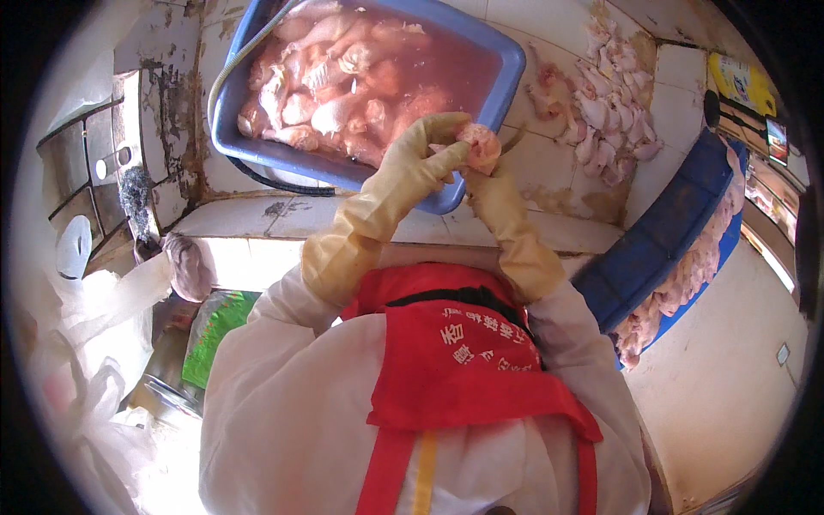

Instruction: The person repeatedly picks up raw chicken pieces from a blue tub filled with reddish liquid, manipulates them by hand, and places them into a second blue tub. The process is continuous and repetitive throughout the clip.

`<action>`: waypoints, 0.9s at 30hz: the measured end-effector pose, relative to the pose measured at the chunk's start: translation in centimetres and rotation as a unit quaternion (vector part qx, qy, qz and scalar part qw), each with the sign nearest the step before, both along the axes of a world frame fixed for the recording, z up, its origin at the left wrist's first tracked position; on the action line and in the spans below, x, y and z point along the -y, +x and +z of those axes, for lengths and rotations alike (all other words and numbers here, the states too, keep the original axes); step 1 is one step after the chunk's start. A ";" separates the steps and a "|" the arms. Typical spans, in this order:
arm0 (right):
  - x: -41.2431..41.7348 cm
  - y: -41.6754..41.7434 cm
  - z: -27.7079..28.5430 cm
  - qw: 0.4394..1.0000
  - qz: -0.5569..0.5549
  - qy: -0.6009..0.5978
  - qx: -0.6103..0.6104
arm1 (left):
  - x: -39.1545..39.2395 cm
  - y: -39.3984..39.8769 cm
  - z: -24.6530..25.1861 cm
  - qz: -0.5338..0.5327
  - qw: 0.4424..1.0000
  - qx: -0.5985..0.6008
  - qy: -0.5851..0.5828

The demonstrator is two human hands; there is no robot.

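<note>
My left hand (425, 154), in a pale yellow rubber glove, grips a piece of raw poultry (481, 148) over the near right corner of a blue plastic tub (508, 84). My right hand (492, 187), gloved alike, is against the underside of the same piece; its fingers are partly hidden. A thin, blurred thing (515, 140) sticks out beside the right hand, too unclear to name. Reddish water and many raw poultry pieces (335, 116) fill the tub. To its right, a heap of raw poultry legs (611, 109) lies on the white tiles.
A blue crate (650, 238) holding more raw poultry stands at the right. A ribbed hose (248, 48) hangs over the tub's left edge. A tiled ledge (309, 219) runs before me. A yellow package (740, 84) is at upper right, a green bag (219, 331) at lower left.
</note>
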State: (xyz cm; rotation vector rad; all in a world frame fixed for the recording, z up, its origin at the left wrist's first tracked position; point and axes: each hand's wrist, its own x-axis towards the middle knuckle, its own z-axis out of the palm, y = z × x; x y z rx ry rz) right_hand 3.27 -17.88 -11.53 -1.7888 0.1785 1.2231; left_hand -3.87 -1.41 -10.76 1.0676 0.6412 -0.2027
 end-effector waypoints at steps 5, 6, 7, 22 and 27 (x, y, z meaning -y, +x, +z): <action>-0.8 -0.6 3.5 0.995 0.017 0.044 0.088 | 0.9 0.6 3.6 0.019 0.999 0.044 0.006; -0.9 -0.8 3.7 0.996 0.026 0.009 0.081 | 0.9 0.7 4.0 0.018 0.998 0.059 0.017; -0.9 -0.9 3.8 0.995 0.025 0.025 0.090 | 0.9 0.7 4.3 0.016 0.997 0.075 0.029; -0.8 -1.5 1.8 0.945 0.159 0.056 0.280 | 2.1 1.0 2.4 0.056 0.991 0.100 0.075; -5.3 2.6 -3.2 0.971 0.155 -0.181 -0.029 | 0.7 3.8 -8.1 0.093 0.995 0.010 -0.024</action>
